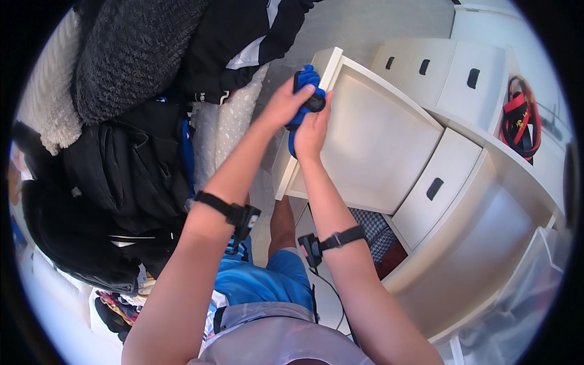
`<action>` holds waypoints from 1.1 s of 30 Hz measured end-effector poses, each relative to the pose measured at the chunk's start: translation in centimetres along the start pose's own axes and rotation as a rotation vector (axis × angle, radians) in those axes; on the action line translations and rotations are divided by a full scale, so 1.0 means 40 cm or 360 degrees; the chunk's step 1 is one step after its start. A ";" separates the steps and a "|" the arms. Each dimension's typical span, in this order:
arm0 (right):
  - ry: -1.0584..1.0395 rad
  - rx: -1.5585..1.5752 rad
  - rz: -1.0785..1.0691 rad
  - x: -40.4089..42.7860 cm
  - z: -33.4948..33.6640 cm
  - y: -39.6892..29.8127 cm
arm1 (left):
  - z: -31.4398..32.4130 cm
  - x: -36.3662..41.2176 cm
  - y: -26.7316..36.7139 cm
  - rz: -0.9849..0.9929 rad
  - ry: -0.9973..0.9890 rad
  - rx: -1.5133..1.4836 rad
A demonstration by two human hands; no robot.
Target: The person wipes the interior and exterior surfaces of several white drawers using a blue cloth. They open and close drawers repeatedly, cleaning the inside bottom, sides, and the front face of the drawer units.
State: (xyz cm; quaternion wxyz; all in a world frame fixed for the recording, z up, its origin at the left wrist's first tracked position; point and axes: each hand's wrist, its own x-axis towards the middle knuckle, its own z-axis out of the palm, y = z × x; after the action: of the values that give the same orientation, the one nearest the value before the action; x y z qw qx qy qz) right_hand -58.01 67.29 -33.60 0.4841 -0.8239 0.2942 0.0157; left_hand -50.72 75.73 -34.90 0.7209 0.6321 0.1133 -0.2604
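A rolled or folded bundle of blue and black cloth [308, 76] is gripped between both hands. My left hand [286, 101] holds its upper part, thumb across the black section. My right hand [312, 135] clasps the lower part from the other side, and a blue strip hangs down beside the wrist. Both hands are at the front panel of a pulled-out white drawer [369, 146], with the bundle covering part of that panel's edge. What the cloth item is cannot be made out.
Dark clothes [123, 169], a grey fluffy textile [137, 54] and a dotted cream cloth [239, 114] are heaped at left. Right stands a white cabinet [465, 196] with more drawers [449, 73]; a red-and-black strap [520, 118] lies on top. Patterned fabric [372, 228] shows beneath the open drawer.
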 end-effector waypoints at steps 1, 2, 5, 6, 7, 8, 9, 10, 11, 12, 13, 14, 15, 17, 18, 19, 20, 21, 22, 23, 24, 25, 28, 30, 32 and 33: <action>0.0046 0.0182 0.0025 -0.004 0.003 0.010 | 0.034 0.011 -0.031 0.0049 0.0062 -0.0046; 0.0077 0.0162 -0.0065 -0.003 -0.001 0.017 | 0.036 0.030 -0.056 0.0049 0.0031 0.0038; -0.0013 0.0150 0.0056 0.015 -0.025 0.009 | 0.051 0.089 -0.121 0.0186 0.0247 0.0593; 0.0072 0.0229 0.0152 0.020 -0.023 -0.003 | 0.051 0.107 -0.141 0.0057 0.0261 0.0651; 0.0009 0.0299 0.0202 0.030 -0.036 -0.015 | 0.052 0.122 -0.162 0.0005 0.0292 0.0724; -0.0095 0.0341 0.0340 0.045 -0.058 -0.027 | 0.053 0.136 -0.185 -0.0093 0.0314 0.0797; -0.0180 0.0361 0.0516 0.061 -0.073 -0.041 | 0.052 0.147 -0.212 -0.0180 0.0337 0.0871; -0.0057 0.0269 0.0552 0.081 -0.072 -0.056 | 0.048 0.151 -0.242 -0.0223 0.0336 0.0913; -0.0051 0.0276 0.0514 0.102 -0.063 -0.069 | 0.049 0.152 -0.274 -0.0431 0.0397 0.0885; -0.0015 0.0255 0.0562 0.121 -0.055 -0.080 | 0.052 0.148 -0.308 -0.0624 0.0465 0.0850; 0.0053 0.0247 0.0597 0.135 -0.047 -0.090 | 0.054 0.146 -0.337 -0.0819 0.0538 0.0822; 0.0113 0.0073 0.0612 0.139 -0.037 -0.097 | 0.052 0.146 -0.362 -0.0880 0.0487 0.0732; 0.0201 -0.0091 0.0621 0.137 -0.024 -0.102 | 0.045 0.138 -0.380 -0.0952 0.0440 0.0651; 0.0286 -0.0265 0.0588 0.135 -0.011 -0.107 | 0.030 0.115 -0.392 -0.0978 0.0330 0.0309; 0.0285 -0.0274 0.0544 0.131 -0.008 -0.107 | 0.022 0.080 -0.388 -0.0927 0.0266 0.0045; 0.0289 -0.0295 0.0555 0.128 -0.009 -0.106 | 0.014 0.050 -0.375 -0.0835 0.0207 -0.0260; 0.0287 -0.0279 0.0525 0.127 -0.010 -0.104 | 0.011 0.032 -0.353 -0.0643 0.0125 -0.0306; 0.0289 -0.0272 0.0548 0.127 -0.014 -0.102 | 0.017 0.016 -0.327 -0.0613 0.0191 -0.0462; 0.0315 -0.0248 0.0500 0.128 -0.016 -0.099 | 0.029 -0.005 -0.297 -0.0578 0.0260 -0.0616; 0.0278 -0.0270 0.0541 0.131 -0.018 -0.096 | 0.041 -0.011 -0.263 -0.0539 0.0331 -0.0769; 0.0273 -0.0277 0.0519 0.131 -0.019 -0.092 | 0.050 0.005 -0.225 -0.0506 0.0391 -0.0729; 0.0264 -0.0284 0.0487 0.133 -0.018 -0.089 | 0.054 0.024 -0.186 -0.0412 0.0293 -0.0901; 0.0261 -0.0255 0.0452 0.135 -0.013 -0.074 | 0.073 0.124 -0.063 -0.0298 0.0056 -0.1294; 0.0255 -0.0244 0.0334 0.136 -0.011 -0.066 | 0.097 0.196 0.008 -0.0201 -0.0112 -0.1279; 0.0246 -0.0249 0.0332 0.139 -0.009 -0.063 | 0.095 0.261 0.061 -0.0149 -0.0363 -0.1039; 0.0255 -0.0256 0.0359 0.142 -0.008 -0.064 | 0.092 0.287 0.080 -0.0183 -0.0475 -0.0891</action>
State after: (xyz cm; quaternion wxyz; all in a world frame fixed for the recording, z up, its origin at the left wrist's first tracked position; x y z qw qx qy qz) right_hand -52.12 65.27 -33.17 0.3868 -0.8203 0.4203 0.0278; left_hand -40.07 69.69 -37.18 0.8597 0.3566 0.1091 -0.3491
